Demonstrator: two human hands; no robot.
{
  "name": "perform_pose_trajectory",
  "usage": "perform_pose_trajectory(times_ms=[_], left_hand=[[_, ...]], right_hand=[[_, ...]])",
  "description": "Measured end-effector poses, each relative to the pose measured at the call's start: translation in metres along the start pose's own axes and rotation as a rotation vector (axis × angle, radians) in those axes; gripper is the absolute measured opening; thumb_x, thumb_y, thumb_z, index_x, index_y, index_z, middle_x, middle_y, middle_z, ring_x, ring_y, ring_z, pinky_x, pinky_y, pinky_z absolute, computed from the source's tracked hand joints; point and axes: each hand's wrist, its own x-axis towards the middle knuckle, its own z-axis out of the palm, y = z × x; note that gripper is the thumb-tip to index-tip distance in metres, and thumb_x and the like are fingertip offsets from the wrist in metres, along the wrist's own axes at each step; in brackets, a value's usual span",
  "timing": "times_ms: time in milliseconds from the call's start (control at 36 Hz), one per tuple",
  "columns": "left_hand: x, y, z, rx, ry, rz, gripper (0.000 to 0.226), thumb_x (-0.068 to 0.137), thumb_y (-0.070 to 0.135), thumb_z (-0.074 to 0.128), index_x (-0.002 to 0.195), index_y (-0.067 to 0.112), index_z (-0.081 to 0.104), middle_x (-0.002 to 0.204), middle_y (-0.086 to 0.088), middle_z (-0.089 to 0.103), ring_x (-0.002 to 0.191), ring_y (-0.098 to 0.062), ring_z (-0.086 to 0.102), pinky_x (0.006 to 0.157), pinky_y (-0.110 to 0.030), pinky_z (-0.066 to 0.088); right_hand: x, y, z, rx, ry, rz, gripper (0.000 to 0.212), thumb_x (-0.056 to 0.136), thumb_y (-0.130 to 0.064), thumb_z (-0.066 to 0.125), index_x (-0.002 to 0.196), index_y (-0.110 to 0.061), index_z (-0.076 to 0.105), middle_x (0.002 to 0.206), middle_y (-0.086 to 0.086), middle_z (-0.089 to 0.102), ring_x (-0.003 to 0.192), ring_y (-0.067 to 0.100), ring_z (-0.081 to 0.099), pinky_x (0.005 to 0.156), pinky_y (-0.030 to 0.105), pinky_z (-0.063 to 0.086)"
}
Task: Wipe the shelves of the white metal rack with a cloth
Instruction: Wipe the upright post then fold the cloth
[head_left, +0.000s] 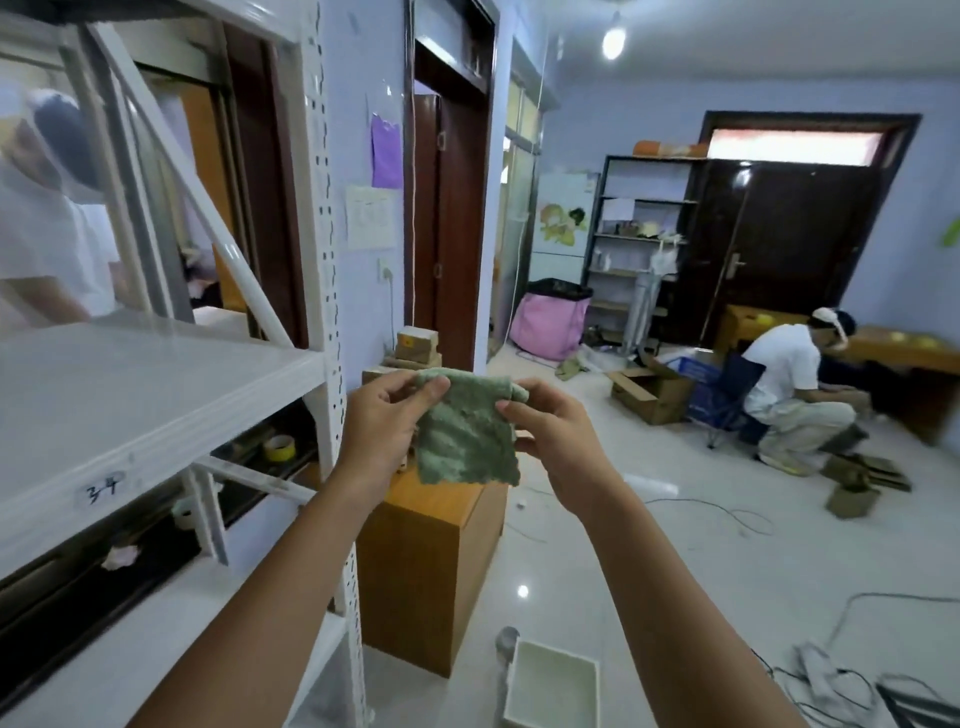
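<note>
Cloth (465, 431), green and nubbly, held up in the air before us by both hands, to the right of the white metal rack (156, 457) and touching no part of it. Our left hand (384, 421) pinches one upper corner between thumb and fingers. Our right hand (550, 436) pinches the other, where the top edge is rolled over. The rest of the cloth hangs free below them.

We judge the step in hand to be preparation: the cloth is being spread or folded to size, and wiping of the shelf (130, 384) at our left is not yet begun. The next move calls for gathering the cloth under one palm, carrying it left, and laying it flat on the shelf top before sweeping along it.

Edges to mind:
- The perforated corner post (324, 260) stands between our hands and the shelf, so we should enter round its front.
- The shelf's front lip runs along the lower left.
- A diagonal brace (208, 208) crosses above the shelf toward the back and may limit reach there.
- Below the hands, a wooden cabinet (431, 545) stands just beside the rack.

Open room lies to the right, over pale floor, with a white tray (550, 686) near our feet and cables (727, 514) farther off.
</note>
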Motion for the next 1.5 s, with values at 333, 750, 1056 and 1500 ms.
perform_pose_trajectory(times_ms=[333, 750, 1056, 1500], left_hand=[[0.108, -0.057, 0.098, -0.168, -0.279, -0.104, 0.009, 0.092, 0.023, 0.078, 0.096, 0.016, 0.077, 0.082, 0.005, 0.079, 0.081, -0.016, 0.078, 0.064, -0.03, 0.064], [0.203, -0.204, 0.272, -0.235, -0.437, -0.348, 0.014, 0.093, 0.017, 0.077, 0.103, 0.008, 0.075, 0.093, -0.007, 0.079, 0.085, -0.02, 0.077, 0.068, -0.031, 0.064], [0.234, -0.378, 0.36, -0.162, -0.423, -0.721, 0.018, 0.091, 0.006, 0.077, 0.108, 0.005, 0.074, 0.104, -0.013, 0.081, 0.099, -0.029, 0.078, 0.086, -0.037, 0.062], [0.143, -0.695, 0.386, 0.185, -0.269, -1.053, 0.023, 0.089, 0.0, 0.077, 0.089, 0.023, 0.078, 0.099, -0.007, 0.08, 0.1, -0.028, 0.076, 0.098, -0.053, 0.059]], right_hand=[[0.08, 0.026, -0.075, -0.057, 0.279, 0.011, 0.012, 0.092, -0.006, 0.063, 0.101, -0.012, 0.069, 0.092, 0.001, 0.07, 0.087, 0.016, 0.067, 0.069, 0.032, 0.053], [0.181, 0.132, -0.232, -0.102, 0.477, 0.19, 0.009, 0.092, -0.008, 0.065, 0.1, -0.008, 0.067, 0.092, 0.007, 0.07, 0.084, 0.021, 0.069, 0.066, 0.037, 0.058], [0.253, 0.291, -0.332, -0.089, 0.511, 0.559, 0.011, 0.092, -0.013, 0.065, 0.102, -0.008, 0.064, 0.097, 0.014, 0.068, 0.081, 0.027, 0.069, 0.061, 0.04, 0.06], [0.219, 0.602, -0.397, -0.139, 0.215, 0.95, 0.053, 0.082, 0.004, 0.064, 0.125, -0.028, 0.062, 0.117, -0.009, 0.064, 0.086, 0.021, 0.073, 0.071, 0.051, 0.061]])
